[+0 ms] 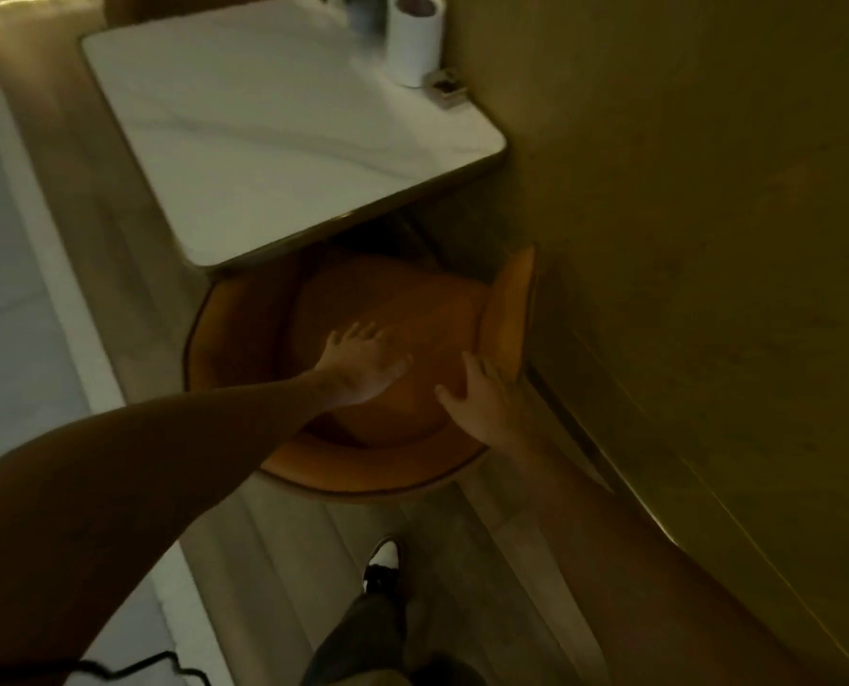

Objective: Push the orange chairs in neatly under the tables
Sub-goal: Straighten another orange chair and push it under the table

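An orange tub chair (313,299) stands at the near edge of a white marble-look table (264,141), its front tucked a little under the tabletop. Its curved back faces me and its right arm rises close to the wall. My left hand (358,363) lies flat and spread on the seat cushion. My right hand (482,393) rests with fingers apart on the seat's right edge, at the base of the right armrest. Neither hand holds anything.
A wall (685,240) runs along the right, close to the chair and table. On the table's far corner stand a white paper roll (415,37) and a small holder (445,89). My shoe (383,561) is on the wooden floor behind the chair. Another orange chair back (130,7) shows beyond the table.
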